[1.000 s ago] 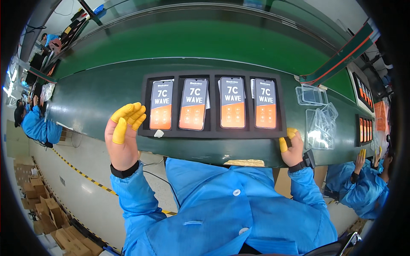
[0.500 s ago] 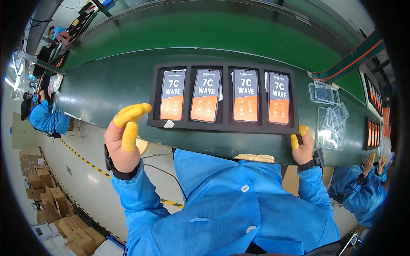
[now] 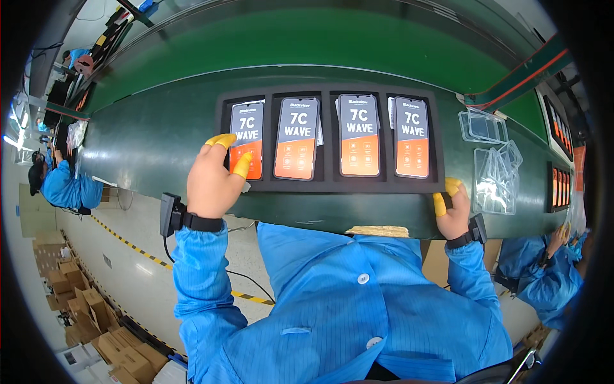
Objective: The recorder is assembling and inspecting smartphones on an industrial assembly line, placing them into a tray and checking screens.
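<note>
1. The black foam tray (image 3: 329, 187) sits square in front of you on the dark green belt (image 3: 153, 137), four phones upright in its slots.
2. Your left hand (image 3: 214, 176) lies loose at the tray's near left corner, yellow-capped fingertips (image 3: 242, 165) on the leftmost phone (image 3: 247, 140), gripping nothing.
3. Your right hand (image 3: 453, 208) pinches the near right corner, thumb up on the rim, so the tray can't slide.
4. Just beyond that hand: a pile of clear phone cases (image 3: 491, 160).
</note>
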Tool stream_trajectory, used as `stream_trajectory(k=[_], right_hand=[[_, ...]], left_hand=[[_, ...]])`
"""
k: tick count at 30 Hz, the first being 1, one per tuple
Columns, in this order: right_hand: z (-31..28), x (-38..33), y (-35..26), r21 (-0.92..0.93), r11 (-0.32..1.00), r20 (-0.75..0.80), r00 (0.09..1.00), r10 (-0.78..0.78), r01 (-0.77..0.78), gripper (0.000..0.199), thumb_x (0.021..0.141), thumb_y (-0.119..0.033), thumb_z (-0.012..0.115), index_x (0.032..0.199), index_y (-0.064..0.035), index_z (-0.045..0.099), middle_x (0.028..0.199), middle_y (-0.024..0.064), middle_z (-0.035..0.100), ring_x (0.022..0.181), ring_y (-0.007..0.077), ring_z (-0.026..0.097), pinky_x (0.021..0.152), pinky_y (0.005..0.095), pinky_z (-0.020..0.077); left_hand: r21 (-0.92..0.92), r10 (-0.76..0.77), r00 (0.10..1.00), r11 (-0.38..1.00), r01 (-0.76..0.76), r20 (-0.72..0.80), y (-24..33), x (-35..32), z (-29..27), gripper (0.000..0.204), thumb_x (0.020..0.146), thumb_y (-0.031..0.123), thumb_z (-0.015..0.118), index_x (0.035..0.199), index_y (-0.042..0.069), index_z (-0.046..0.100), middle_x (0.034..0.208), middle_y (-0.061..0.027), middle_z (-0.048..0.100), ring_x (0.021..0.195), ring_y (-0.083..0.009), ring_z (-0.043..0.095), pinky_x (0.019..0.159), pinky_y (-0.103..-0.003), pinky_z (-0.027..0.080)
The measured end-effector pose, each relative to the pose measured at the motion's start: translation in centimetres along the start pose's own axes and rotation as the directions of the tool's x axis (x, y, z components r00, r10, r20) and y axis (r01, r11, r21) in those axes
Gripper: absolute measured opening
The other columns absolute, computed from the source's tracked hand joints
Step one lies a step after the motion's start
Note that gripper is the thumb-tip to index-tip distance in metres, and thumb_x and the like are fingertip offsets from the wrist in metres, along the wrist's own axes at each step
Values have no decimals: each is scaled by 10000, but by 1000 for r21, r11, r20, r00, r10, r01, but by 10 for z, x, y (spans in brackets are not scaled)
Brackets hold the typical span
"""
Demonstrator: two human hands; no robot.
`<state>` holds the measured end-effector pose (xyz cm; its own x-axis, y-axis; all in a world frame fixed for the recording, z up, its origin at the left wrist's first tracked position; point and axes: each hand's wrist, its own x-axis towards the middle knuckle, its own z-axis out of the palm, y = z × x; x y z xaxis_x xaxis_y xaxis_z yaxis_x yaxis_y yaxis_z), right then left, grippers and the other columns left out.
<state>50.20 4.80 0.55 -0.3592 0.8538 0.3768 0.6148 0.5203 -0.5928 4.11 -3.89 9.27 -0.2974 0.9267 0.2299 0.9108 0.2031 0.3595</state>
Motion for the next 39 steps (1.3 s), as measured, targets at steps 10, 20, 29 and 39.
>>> stream_trajectory(k=[10, 20, 29, 39], right_hand=[[-1, 2, 3, 3, 999, -19, 999, -37, 37, 235, 783, 10, 725, 996, -4, 626, 1021, 162, 639, 894, 360, 615, 791, 397, 493], [0, 0, 8, 14, 999, -18, 999, -35, 35, 242, 776, -4, 724, 999, -8, 630, 1018, 163, 639, 906, 363, 603, 800, 405, 483], [0, -3, 12, 16, 999, -27, 999, -39, 39, 268, 758, -2, 728, 1008, -2, 631, 1027, 165, 638, 910, 372, 599, 807, 415, 481], [0, -5, 14, 21, 1000, -12, 1000, -16, 16, 269, 760, -3, 725, 1012, 0, 632, 1027, 167, 636, 917, 376, 602, 806, 416, 485]], left_hand=[[-293, -112, 946, 956, 19, -305, -46, 7, 51, 243, 944, 80, 634, 1171, -5, 654, 1158, -121, 662, 1009, -204, 646, 877, -316, 515], [-421, -236, 918, 903, 85, -320, -48, 7, 57, 225, 973, 55, 591, 1176, -30, 638, 1154, -117, 658, 1026, -190, 637, 902, -297, 502], [-360, -228, 919, 927, 104, -323, -50, 7, 57, 225, 969, 66, 602, 1165, -36, 644, 1131, -117, 662, 998, -182, 638, 882, -293, 506], [-355, -188, 920, 933, 57, -344, -50, 7, 57, 196, 951, 74, 623, 1115, -22, 671, 1108, -128, 673, 982, -206, 645, 860, -303, 508]])
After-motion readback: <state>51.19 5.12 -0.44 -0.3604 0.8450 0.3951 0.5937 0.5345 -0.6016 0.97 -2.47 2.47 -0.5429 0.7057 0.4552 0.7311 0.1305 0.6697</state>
